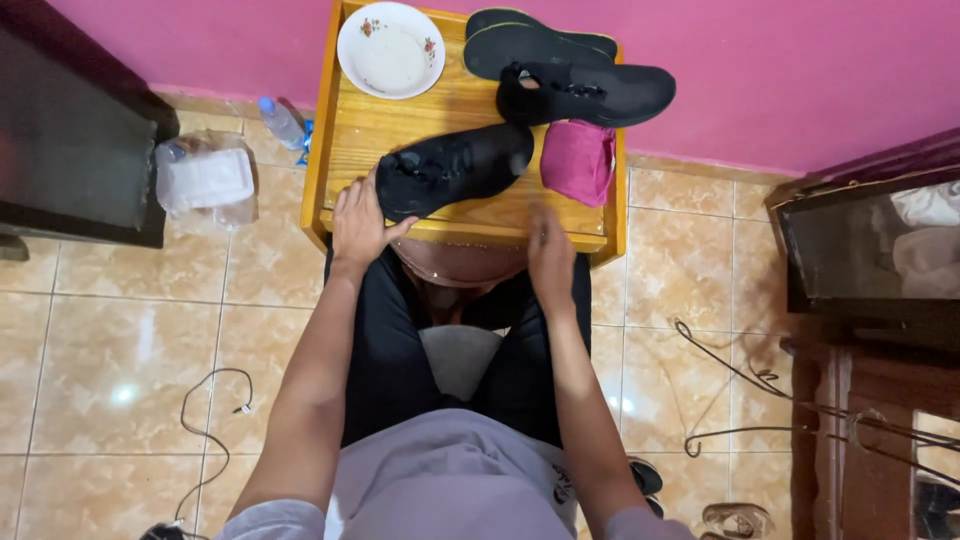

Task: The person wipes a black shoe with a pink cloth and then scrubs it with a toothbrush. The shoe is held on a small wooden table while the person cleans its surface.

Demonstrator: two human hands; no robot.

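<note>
A black shoe (455,168) lies on its side on the small wooden table (360,135), heel toward my left hand (360,225), whose fingers rest against the heel end. My right hand (548,250) hovers at the table's front edge, slightly blurred, fingers loosely together and holding nothing I can see. A second black shoe (590,93) lies further back, with two black insoles (530,42) behind it. A folded magenta cloth (578,160) sits to the right of the near shoe.
A white plate with a flower pattern (391,50) is at the table's back left. A plastic bottle (281,122) and a clear bag (205,178) lie on the tiled floor at left. Cables (215,410) run across the floor. Dark furniture stands at both sides.
</note>
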